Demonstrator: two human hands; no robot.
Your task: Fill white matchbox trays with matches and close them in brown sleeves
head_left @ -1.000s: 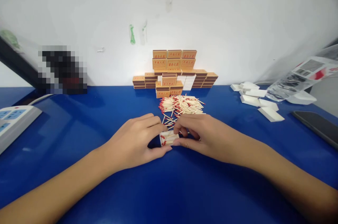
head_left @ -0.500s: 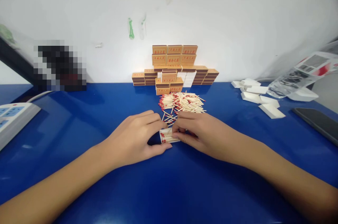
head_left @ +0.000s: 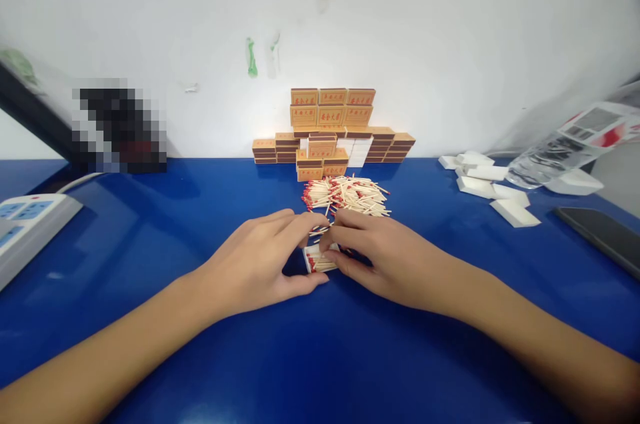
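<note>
A small white matchbox tray (head_left: 307,259) with red-tipped matches (head_left: 320,261) in it lies on the blue table between my hands. My left hand (head_left: 263,252) curves around the tray's left side, thumb along the near edge and index finger lifted above the far edge; its fingers are apart. Fingertips of my right hand (head_left: 373,247) are bent together over the tray's right part, at the matches. What they pinch, if anything, is hidden. Just beyond the hands is a loose pile of matches (head_left: 350,195), with a few stray ones nearer the tray.
Printed matchboxes (head_left: 331,116) are stacked against the wall behind the pile. White empty trays (head_left: 477,185) lie at the right, near a clear plastic bottle (head_left: 545,154) and a black phone (head_left: 597,237). A power strip (head_left: 37,224) sits at the left.
My left index finger has lifted off the tray's far edge toward the stray matches. My right fingertips have shifted slightly left over the tray. The view has moved a little.
</note>
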